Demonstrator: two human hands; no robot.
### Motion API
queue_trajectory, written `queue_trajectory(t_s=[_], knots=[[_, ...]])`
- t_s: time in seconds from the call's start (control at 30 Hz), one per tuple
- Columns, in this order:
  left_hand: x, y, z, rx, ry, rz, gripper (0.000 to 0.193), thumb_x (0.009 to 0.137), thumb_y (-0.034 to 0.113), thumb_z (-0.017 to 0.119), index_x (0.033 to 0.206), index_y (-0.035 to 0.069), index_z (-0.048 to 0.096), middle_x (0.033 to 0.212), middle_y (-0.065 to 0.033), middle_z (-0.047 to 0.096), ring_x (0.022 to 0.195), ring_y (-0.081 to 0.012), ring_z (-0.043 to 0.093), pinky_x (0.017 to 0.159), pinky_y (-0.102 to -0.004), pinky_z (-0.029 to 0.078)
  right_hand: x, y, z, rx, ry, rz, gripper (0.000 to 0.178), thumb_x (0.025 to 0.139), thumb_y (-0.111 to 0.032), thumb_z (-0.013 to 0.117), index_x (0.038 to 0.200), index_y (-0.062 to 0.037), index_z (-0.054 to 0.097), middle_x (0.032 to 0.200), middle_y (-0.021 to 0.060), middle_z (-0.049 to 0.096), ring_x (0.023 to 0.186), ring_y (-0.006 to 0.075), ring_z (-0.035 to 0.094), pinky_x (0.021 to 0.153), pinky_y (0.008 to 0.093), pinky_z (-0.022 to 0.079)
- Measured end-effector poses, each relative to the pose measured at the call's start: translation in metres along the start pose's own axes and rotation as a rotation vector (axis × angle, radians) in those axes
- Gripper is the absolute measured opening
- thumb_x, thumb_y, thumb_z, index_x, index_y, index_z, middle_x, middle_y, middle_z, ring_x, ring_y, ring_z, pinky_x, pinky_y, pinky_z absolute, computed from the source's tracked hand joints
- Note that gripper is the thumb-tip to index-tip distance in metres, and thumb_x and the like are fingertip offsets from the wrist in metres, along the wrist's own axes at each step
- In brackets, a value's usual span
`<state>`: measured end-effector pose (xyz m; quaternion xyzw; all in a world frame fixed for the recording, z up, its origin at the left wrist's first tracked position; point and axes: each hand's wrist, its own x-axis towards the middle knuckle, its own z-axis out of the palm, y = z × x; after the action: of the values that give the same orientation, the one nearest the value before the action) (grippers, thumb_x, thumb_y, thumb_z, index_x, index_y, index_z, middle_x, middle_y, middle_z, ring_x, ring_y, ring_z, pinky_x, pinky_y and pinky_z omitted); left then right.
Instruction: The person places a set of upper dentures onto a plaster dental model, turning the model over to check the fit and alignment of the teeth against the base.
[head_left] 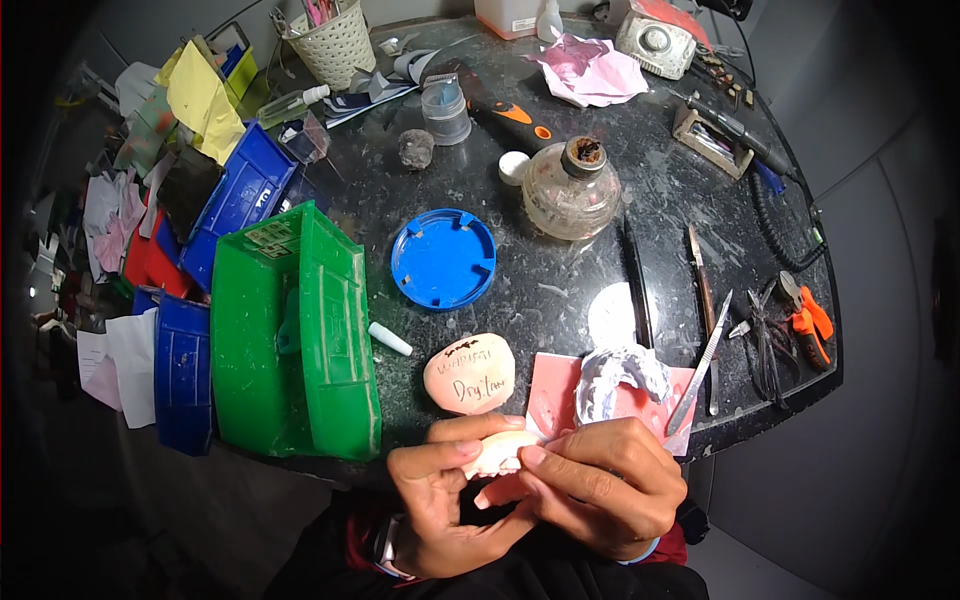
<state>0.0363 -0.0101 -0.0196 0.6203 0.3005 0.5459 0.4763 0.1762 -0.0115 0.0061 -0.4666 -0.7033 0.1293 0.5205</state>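
My left hand (445, 505) and my right hand (610, 490) meet at the table's near edge. Between their fingertips they hold a pale peach dental cast (490, 455), with small teeth along its lower side. Both hands are closed on it, and the fingers hide part of it. A pinkish piece (502, 490) shows just below the cast; its kind is unclear. Just beyond my left fingers lies a rounded peach plaster model (470, 375) with handwriting on its base. A grey-white, horseshoe-shaped dental impression (598, 388) rests on a pink wax sheet (553, 378) beyond my right hand.
A green bin (340, 350) and blue bins (183, 370) stand left. A blue lid (443, 258) lies mid-table, a glass spirit burner (572, 200) behind it. On the right are a metal tool (700, 365), a wood-handled knife (702, 270) and orange-handled pliers (808, 320).
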Motion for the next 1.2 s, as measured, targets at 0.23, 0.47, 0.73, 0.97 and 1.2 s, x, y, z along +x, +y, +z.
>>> queue_trajectory(t_s=[0.23,0.47,0.73,0.97,1.2], knots=[[0.004,0.005,0.0,-0.014,-0.034,-0.01,0.067,0.066,-0.006,0.072,0.11,0.005,0.023,0.112,-0.0254,0.043,0.098,-0.0242,0.055,0.08,-0.0296,0.048,0.001,-0.006,-0.006,0.063,-0.03,0.12,0.027,0.059,-0.001,0.074,0.085,0.0007,0.067,0.072,0.0065,0.059,0.061,0.0159,0.058,0.051,0.0245,0.047],[0.003,0.005,-0.001,0.005,-0.029,-0.004,0.066,0.066,-0.003,0.074,0.109,0.005,0.024,0.11,-0.0248,0.043,0.092,-0.0228,0.057,0.075,-0.0284,0.05,0.001,-0.002,-0.008,0.153,-0.068,0.143,0.027,0.062,-0.002,0.072,0.088,0.0015,0.066,0.074,0.008,0.059,0.061,0.017,0.059,0.052,0.0251,0.047],[0.004,0.006,0.001,0.033,-0.034,0.002,0.067,0.064,-0.003,0.075,0.108,0.005,0.024,0.109,-0.0246,0.044,0.095,-0.0227,0.056,0.078,-0.0295,0.049,0.004,-0.004,-0.008,0.145,-0.054,0.128,0.024,0.061,0.002,0.072,0.085,0.0015,0.067,0.073,0.0076,0.059,0.062,0.0168,0.059,0.052,0.025,0.047],[0.004,0.004,0.001,0.11,-0.015,0.024,0.072,0.06,-0.002,0.077,0.107,0.007,0.023,0.104,-0.023,0.045,0.087,-0.0202,0.056,0.074,-0.0273,0.049,0.003,-0.002,-0.006,0.143,-0.047,0.084,0.024,0.06,0.002,0.073,0.083,0.0015,0.067,0.073,0.0072,0.06,0.062,0.0168,0.059,0.052,0.0245,0.047],[0.004,0.004,0.0,0.039,-0.043,-0.004,0.067,0.065,-0.002,0.075,0.108,0.005,0.024,0.11,-0.0234,0.044,0.092,-0.0222,0.058,0.075,-0.0272,0.051,0.003,-0.004,-0.009,0.115,-0.054,0.107,0.026,0.059,0.001,0.073,0.084,0.0018,0.066,0.073,0.0077,0.06,0.061,0.0168,0.059,0.051,0.0244,0.047]])
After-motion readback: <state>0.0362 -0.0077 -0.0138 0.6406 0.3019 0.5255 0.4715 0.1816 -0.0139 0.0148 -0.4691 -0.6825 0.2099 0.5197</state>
